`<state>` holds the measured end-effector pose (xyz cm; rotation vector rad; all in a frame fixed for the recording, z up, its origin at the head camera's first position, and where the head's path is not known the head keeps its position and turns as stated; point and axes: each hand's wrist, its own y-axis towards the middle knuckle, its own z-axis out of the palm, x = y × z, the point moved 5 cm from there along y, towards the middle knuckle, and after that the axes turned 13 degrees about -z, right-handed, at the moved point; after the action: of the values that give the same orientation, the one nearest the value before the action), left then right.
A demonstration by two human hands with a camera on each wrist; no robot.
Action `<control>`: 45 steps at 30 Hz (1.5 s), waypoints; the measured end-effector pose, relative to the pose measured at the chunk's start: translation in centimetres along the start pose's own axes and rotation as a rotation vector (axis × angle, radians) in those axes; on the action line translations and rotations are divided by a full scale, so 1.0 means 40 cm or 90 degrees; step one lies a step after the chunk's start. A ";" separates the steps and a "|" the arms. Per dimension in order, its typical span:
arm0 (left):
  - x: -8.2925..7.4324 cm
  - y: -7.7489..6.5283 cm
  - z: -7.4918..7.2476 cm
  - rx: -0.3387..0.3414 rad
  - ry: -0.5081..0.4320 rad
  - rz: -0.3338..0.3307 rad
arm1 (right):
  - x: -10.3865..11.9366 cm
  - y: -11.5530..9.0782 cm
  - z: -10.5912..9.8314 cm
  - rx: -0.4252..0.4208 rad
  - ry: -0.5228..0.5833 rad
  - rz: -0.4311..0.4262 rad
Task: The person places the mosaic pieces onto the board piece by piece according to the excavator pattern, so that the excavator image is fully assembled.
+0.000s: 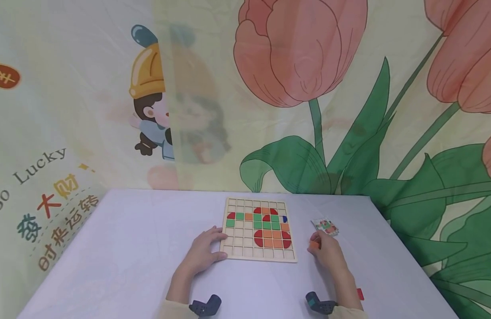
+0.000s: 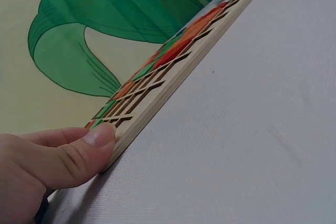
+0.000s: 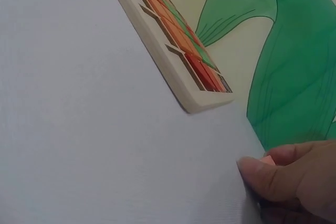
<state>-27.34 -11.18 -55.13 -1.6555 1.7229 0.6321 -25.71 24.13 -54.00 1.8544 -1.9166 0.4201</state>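
Note:
On the white table lies a wooden grid board (image 1: 243,253), partly filled with red, green and orange pieces and one blue piece. My left hand (image 1: 204,250) rests at its near-left corner, thumb and fingertips touching the left edge. In the left wrist view the thumb (image 2: 86,153) lies against the board's rim. To the right of the board, my right hand (image 1: 328,252) pinches an orange tile (image 1: 314,244) between thumb and fingers, just above the table or touching it; I cannot tell which. Fingers mostly cover the tile (image 3: 268,160) in the right wrist view.
A small card (image 1: 330,226) with a coloured pattern lies just beyond my right hand. Beside the right forearm a red piece (image 1: 360,293) shows on the table. Behind the table (image 1: 141,248) hangs a printed cloth (image 1: 205,177) with tulips.

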 end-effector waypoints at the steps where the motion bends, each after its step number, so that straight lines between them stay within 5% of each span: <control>1: 0.001 0.000 0.001 0.001 0.000 -0.001 | 0.000 0.000 0.002 -0.004 0.007 0.002; 8: 0.006 0.002 0.002 0.011 0.001 -0.011 | 0.031 0.011 0.011 -0.068 0.045 -0.038; 15: 0.004 0.002 0.000 0.016 -0.002 -0.022 | 0.173 0.037 0.063 -0.091 0.136 -0.078; 21: 0.004 0.002 0.000 0.026 -0.020 -0.028 | 0.328 0.067 0.148 -0.046 0.139 -0.152; 27: 0.001 -0.001 -0.005 0.024 -0.020 -0.019 | 0.423 0.098 0.213 0.044 0.174 -0.178; 45: 0.001 -0.001 -0.009 0.020 -0.024 0.001 | 0.482 0.128 0.270 0.087 0.009 -0.208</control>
<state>-27.35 -11.47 -54.93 -1.6111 1.6984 0.6303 -32.00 2.35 -53.08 2.1978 -1.5686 0.4617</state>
